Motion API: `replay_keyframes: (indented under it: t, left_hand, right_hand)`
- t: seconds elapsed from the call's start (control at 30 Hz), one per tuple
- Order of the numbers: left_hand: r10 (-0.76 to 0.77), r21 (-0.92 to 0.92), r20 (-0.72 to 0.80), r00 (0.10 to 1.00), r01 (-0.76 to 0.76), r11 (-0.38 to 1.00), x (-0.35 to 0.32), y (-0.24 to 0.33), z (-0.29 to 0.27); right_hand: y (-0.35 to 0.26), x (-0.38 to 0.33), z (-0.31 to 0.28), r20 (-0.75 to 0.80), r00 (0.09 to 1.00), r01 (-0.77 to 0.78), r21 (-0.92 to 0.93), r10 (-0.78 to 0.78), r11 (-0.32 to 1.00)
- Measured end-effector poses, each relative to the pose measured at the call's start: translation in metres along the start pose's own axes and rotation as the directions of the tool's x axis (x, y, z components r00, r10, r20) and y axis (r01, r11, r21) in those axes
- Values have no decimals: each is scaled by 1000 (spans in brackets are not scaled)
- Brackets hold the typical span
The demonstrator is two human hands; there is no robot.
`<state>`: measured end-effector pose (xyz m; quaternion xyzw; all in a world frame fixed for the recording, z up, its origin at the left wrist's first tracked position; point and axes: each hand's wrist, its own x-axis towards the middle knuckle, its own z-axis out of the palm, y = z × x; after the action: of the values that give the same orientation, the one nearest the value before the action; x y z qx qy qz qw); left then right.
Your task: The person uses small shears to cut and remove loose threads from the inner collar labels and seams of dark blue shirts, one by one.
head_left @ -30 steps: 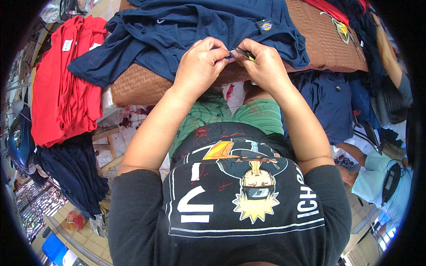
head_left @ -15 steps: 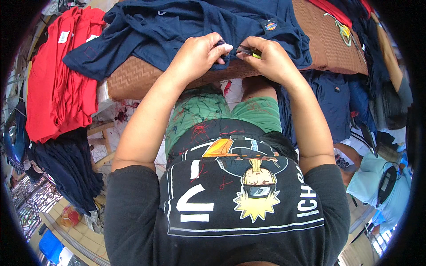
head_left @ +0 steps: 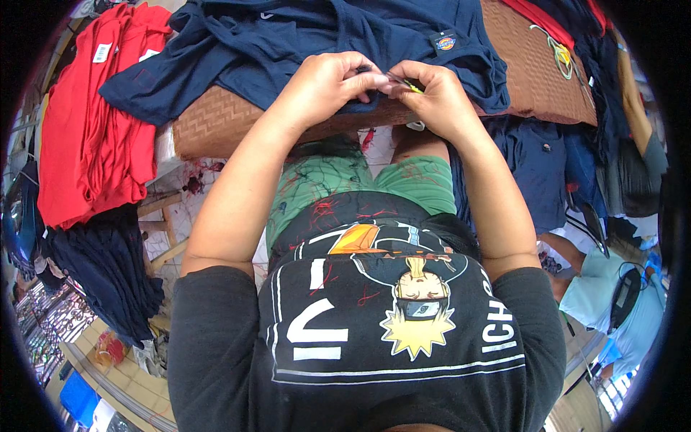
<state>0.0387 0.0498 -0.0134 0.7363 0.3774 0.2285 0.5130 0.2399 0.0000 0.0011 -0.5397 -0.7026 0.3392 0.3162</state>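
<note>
A navy blue garment (head_left: 288, 37) is spread across the brown padded surface (head_left: 223, 122) in front of me, with a dark label near its right side. My left hand (head_left: 332, 83) is closed, pinching a bit of dark navy cloth at the garment's near edge. In my right hand (head_left: 440, 88) is a small cutting tool with a yellow-green part (head_left: 413, 87), most likely thread snips, mostly hidden by the fingers. The fingertips of both hands meet over the near edge of the cloth, and the tool's tip is hidden there.
Red garments (head_left: 101, 122) hang in a pile at left, above dark navy cloth (head_left: 108, 273). A yellow item with pale cord (head_left: 561, 56) lies at far right. More navy garments (head_left: 529, 165) hang at right, near a person in light blue (head_left: 597, 291). Thread scraps dot my shorts (head_left: 324, 180).
My hands have come together, so the fingertips now touch where a gap showed before. The right hand with the tool has shifted slightly. The person at right has moved a little.
</note>
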Motion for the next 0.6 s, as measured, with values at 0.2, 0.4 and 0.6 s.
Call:
replay_keyframes:
  t: [0.2,0.4,0.6]
  left_hand:
    - [35,-45,52,998,-32,998,-4,1,1]
    - [24,164,-9,1000,-22,986,-4,6,5]
    - [14,8,24,1000,-14,1000,-1,-3,1]
  right_hand:
    - [-6,1,-7,-6,998,66,-10,-66,998]
    - [-15,5,-8,45,994,109,-185,-102,977]
    - [-14,4,-31,129,980,169,-107,-155,980]
